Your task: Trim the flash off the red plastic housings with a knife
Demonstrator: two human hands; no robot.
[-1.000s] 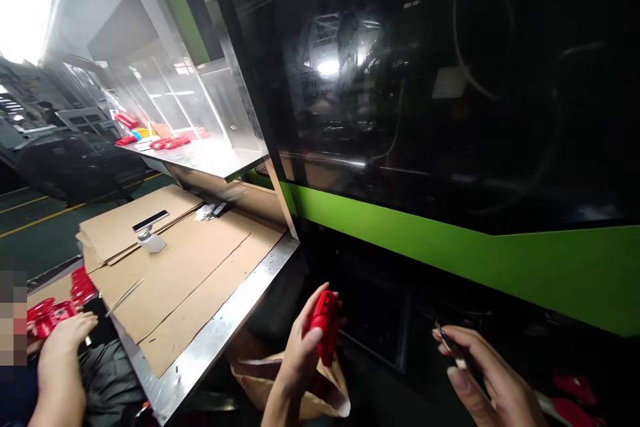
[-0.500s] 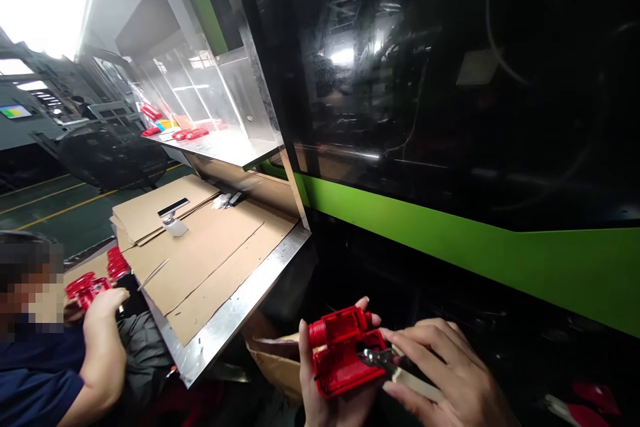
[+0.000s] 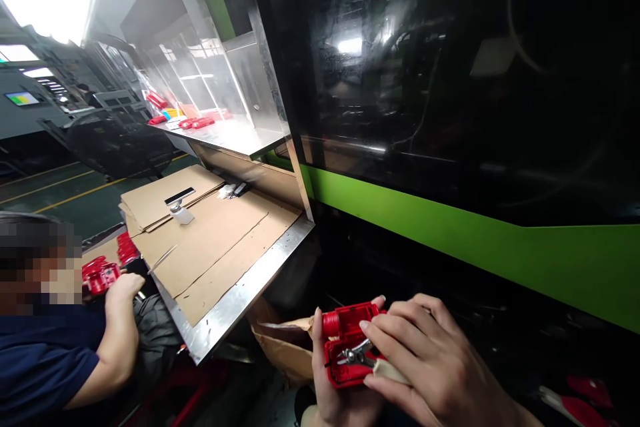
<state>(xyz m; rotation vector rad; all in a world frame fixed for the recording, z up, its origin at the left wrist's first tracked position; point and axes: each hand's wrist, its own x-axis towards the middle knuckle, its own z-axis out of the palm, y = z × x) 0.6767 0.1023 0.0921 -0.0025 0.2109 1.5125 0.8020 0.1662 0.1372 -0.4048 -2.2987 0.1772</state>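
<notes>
A red plastic housing (image 3: pixel 353 321), with two hollow halves and a ribbed round end, lies in my left hand (image 3: pixel 326 383). The fingers and thumb of that hand close around it from below and the left. My right hand (image 3: pixel 433 353) grips a pair of cutting pliers (image 3: pixel 356 352) by pale handles. The metal jaws lie over the lower hollow of the housing, slightly apart, pointing left. Whether the jaw tips touch the plastic I cannot tell. My right fingers cover the housing's right end.
Left of me a co-worker (image 3: pixel 55 340) holds another red part (image 3: pixel 101 275). Cardboard (image 3: pixel 220 247) covers a metal-edged table, with a small bottle (image 3: pixel 181 213) on it. Red pieces (image 3: pixel 203 123) lie on the shelf above. A brown paper bag (image 3: pixel 285 350) stands below, beside a black-and-green machine (image 3: pixel 425 207).
My right hand has shifted left and rolled further over the housing. The plier jaws have moved left across its lower hollow and look wider apart. The view has turned slightly.
</notes>
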